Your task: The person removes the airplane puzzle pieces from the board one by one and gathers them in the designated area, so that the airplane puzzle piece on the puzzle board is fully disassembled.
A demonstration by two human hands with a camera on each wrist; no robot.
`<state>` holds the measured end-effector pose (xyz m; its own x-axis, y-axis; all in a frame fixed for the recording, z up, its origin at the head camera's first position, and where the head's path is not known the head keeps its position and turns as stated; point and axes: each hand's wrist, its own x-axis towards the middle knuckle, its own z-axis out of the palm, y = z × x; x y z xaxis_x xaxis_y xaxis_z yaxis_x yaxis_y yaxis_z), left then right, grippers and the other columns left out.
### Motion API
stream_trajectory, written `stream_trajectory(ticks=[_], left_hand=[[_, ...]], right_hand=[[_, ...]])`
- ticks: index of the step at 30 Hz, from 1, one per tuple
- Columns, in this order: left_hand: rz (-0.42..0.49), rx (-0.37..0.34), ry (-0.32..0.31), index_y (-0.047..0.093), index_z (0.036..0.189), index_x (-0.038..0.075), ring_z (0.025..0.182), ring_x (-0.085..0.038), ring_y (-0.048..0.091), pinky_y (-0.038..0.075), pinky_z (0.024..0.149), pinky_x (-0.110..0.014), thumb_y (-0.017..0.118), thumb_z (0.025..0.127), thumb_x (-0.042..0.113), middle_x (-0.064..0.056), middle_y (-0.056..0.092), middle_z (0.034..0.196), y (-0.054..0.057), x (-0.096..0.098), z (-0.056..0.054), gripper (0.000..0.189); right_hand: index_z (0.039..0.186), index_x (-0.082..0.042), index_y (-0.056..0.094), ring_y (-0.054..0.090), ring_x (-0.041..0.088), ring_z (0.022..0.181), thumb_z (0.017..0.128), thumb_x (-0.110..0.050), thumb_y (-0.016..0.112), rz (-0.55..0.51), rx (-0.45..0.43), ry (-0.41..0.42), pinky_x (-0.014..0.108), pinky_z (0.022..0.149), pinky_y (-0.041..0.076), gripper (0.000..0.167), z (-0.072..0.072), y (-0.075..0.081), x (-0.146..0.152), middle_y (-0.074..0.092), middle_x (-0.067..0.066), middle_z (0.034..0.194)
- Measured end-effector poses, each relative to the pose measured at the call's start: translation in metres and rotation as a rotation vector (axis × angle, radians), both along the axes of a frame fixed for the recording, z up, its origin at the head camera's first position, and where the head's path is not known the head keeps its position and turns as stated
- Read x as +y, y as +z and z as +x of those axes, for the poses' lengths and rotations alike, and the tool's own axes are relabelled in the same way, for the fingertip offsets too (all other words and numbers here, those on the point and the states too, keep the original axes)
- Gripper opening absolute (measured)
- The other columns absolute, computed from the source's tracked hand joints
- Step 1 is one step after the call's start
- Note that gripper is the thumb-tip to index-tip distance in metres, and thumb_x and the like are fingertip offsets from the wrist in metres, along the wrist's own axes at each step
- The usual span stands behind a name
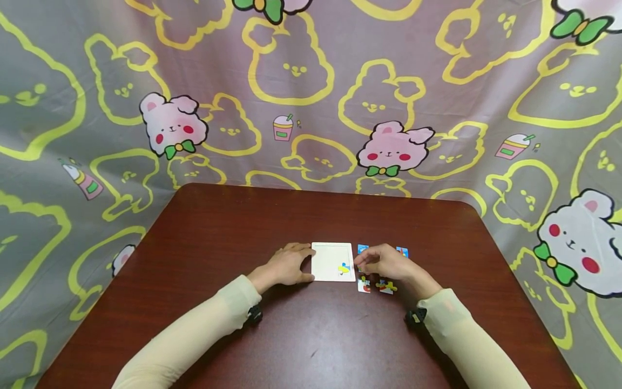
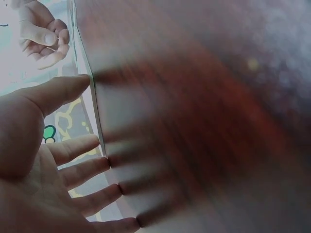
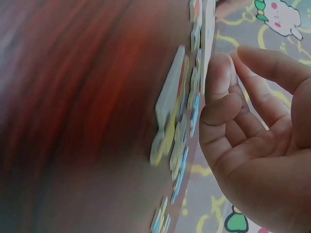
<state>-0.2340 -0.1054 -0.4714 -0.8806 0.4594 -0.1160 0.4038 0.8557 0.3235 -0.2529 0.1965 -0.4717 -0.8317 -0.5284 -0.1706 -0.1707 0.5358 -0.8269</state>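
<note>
Flat on the table lies a white square puzzle board (image 1: 325,262), with a yellow-and-blue jigsaw piece (image 1: 344,268) near its lower right corner. My left hand (image 1: 289,263) spreads its fingers at the board's left side; in the left wrist view its fingertips (image 2: 99,141) meet the board's edge. Just past the board's right edge, my right hand (image 1: 387,262) is over loose jigsaw pieces, fingers bent. From the right wrist view, the thumb of the right hand (image 3: 257,131) comes close to the index fingertip, and nothing shows between them.
Right of the board lie several loose pieces, among them a red-and-white piece (image 1: 364,284), a yellow-knobbed piece (image 1: 386,286) and a blue piece (image 1: 402,252). My right hand partly covers the group. Beyond the brown table (image 1: 272,216) hangs a patterned curtain (image 1: 316,119).
</note>
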Motion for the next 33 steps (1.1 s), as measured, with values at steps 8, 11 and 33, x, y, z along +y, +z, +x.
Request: stream_trajectory(ticks=[8, 11, 33], left_hand=[[-0.002, 0.009, -0.005, 0.054, 0.143, 0.016, 0.145, -0.036, 0.038, 0.037, 0.109, -0.066, 0.076, 0.085, 0.042, -0.008, 0.046, 0.155, -0.001, 0.000, -0.001, 0.068], [0.000, 0.002, -0.005, 0.054, 0.143, 0.017, 0.145, -0.036, 0.037, 0.037, 0.109, -0.066, 0.076, 0.085, 0.042, -0.008, 0.046, 0.155, -0.001, 0.000, 0.000, 0.067], [-0.007, -0.026, 0.008, 0.054, 0.143, 0.021, 0.147, -0.035, 0.035, 0.035, 0.111, -0.066, 0.076, 0.085, 0.042, -0.007, 0.044, 0.157, 0.003, 0.001, 0.001, 0.065]], right_hand=[[0.106, -0.006, 0.075, 0.065, 0.015, 0.076, 0.087, -0.005, 0.071, 0.010, 0.031, 0.018, 0.028, 0.063, 0.051, 0.019, -0.005, -0.005, -0.015, 0.076, 0.012, 0.098], [0.106, -0.007, 0.075, 0.063, 0.013, 0.082, 0.087, -0.004, 0.072, 0.021, 0.040, 0.014, 0.026, 0.066, 0.050, 0.020, -0.007, -0.006, -0.019, 0.076, 0.010, 0.103], [0.104, -0.005, 0.074, 0.065, 0.013, 0.089, 0.085, -0.001, 0.070, 0.053, 0.081, 0.094, 0.027, 0.078, 0.053, 0.020, -0.008, -0.003, -0.032, 0.074, 0.007, 0.096]])
